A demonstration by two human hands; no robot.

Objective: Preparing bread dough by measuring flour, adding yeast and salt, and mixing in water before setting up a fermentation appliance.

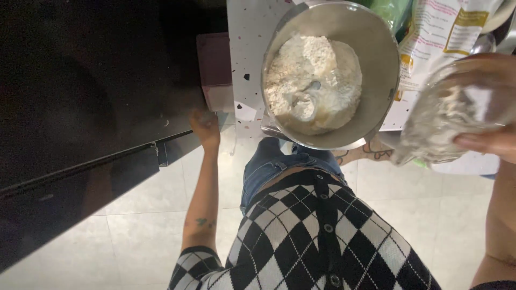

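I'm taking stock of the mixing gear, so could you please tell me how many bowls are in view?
1: a round stainless-steel bowl of flour on the speckled white counter. The clear floury container in the right hand is no bowl; more may be hidden.

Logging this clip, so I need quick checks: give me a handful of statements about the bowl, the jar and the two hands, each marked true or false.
1. The metal bowl holds a mound of white flour. True.
2. The right hand holds a clear jar smeared inside with pale dough. True.
3. The jar is resting inside the bowl. False: it is held beside the bowl, to its right.
4. The left hand grips the bowl's rim. False: it is away from the bowl, low by the dark cabinet at the edge of the speckled counter.
5. The floor is pale tile. True.
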